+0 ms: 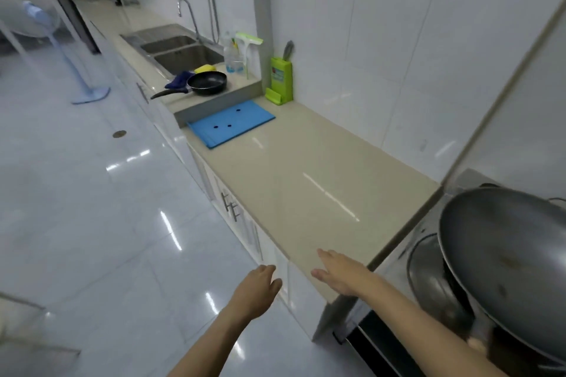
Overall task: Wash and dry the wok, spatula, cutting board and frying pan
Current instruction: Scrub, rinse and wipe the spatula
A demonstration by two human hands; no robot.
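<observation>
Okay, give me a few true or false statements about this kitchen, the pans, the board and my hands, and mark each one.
1. The frying pan sits inside the sink. False: it rests on the counter beside the sink.
2. The blue cutting board lies flat on the lower counter. True.
3. The left hand grips the wok. False: it holds nothing, and the wok sits on the stove.
4. The right hand, fingers straight, is over the counter edge. True.
5. A yellow sponge lies near the frying pan. True.

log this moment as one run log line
left hand: open, holds nothing | right hand: open, over counter edge | wok: on stove | frying pan: by sink | cutting board: on counter
</observation>
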